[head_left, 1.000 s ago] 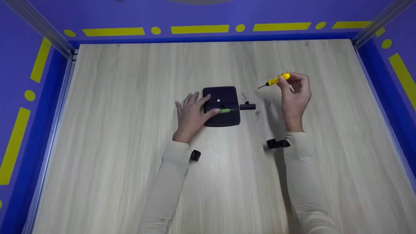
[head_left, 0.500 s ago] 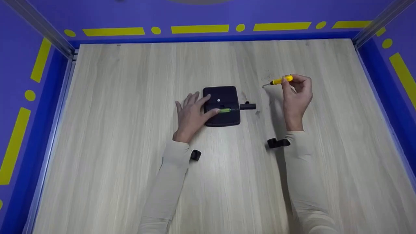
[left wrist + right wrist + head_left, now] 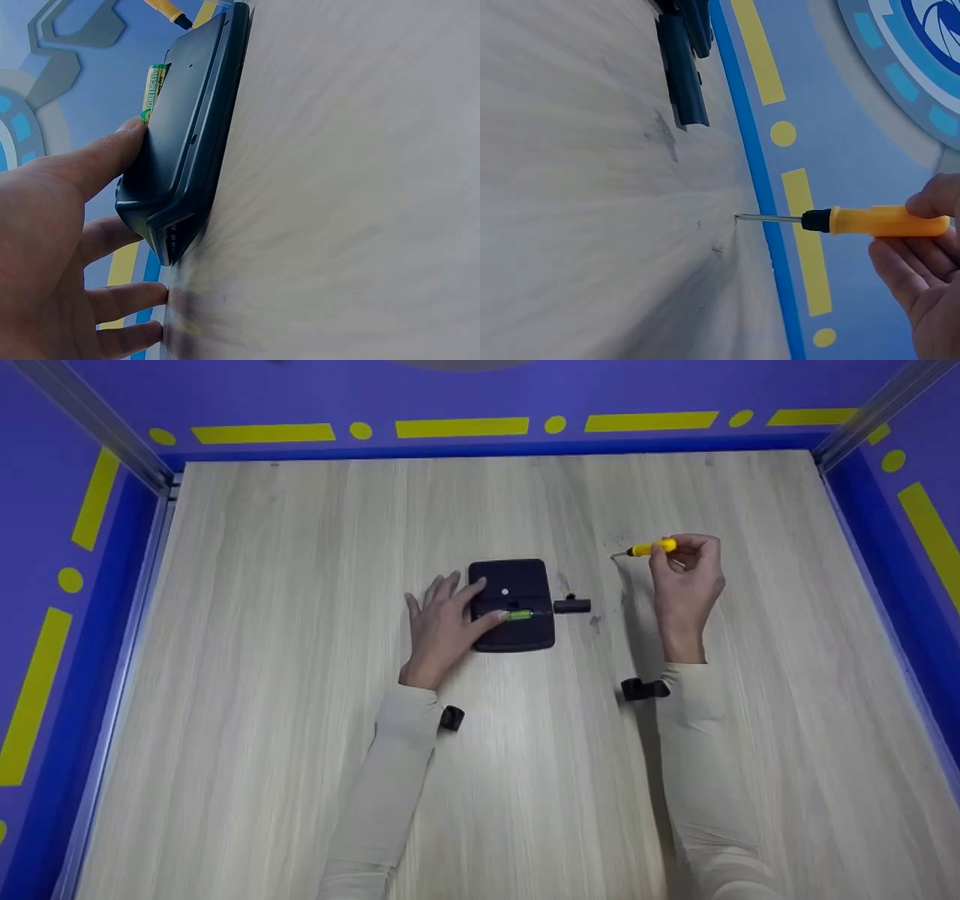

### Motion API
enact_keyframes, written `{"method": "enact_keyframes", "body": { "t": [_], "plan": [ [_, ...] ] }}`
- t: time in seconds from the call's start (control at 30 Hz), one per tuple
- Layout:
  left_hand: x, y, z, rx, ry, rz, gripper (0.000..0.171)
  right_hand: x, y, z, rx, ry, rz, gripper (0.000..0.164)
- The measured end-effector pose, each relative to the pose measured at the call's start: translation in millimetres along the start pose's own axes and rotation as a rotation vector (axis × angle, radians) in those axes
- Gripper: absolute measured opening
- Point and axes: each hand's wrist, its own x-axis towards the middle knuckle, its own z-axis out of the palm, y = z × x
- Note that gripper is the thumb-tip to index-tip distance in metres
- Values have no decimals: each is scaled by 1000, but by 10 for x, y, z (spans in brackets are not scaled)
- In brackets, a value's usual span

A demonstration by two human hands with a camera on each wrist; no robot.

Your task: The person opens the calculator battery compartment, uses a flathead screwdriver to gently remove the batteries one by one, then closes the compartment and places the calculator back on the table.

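A flat black device (image 3: 525,637) lies on the table with its battery bay facing up. In the bay sits a green battery (image 3: 520,615), seen also beside the thumb in the left wrist view. My left hand (image 3: 441,631) presses the device with thumb and index finger, the thumb at the battery's end; its other fingers spread straight over the tabletop. To the right of the device lies a black battery cover (image 3: 572,606). My right hand (image 3: 686,585) pinches the yellow handle of a screwdriver (image 3: 889,221), its metal tip right at the tabletop and pointing left.
The pale wooden table (image 3: 262,660) is bounded at the back and sides by blue walls (image 3: 465,397) with yellow marks. Small dark smudges (image 3: 664,135) show on the wood near the cover. A black wrist camera (image 3: 643,689) sits at the right cuff.
The right hand has shifted slightly right and nearer to me with the screwdriver, whose tip is farther from the device. The left hand, device, battery and cover have stayed put.
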Motion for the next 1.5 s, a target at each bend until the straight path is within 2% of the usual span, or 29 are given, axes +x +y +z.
{"method": "enact_keyframes", "body": {
  "t": [0.23, 0.63, 1.07, 1.5],
  "plan": [
    [7, -6, 6, -1, 5, 6, 74, 7, -53, -35, -229, -40, -45, 22],
    [4, 1, 2, -2, 3, 3, 75, 14, -32, -71, -478, -153, -24, 18],
    [-4, 6, 0, -12, 1, 3, 75, -14, -24, -67, -580, -287, 30, 25],
    [-7, -4, 2, -11, 6, 1, 75, -36, 52, -40, -697, -329, 46, 30]
  ]
}}
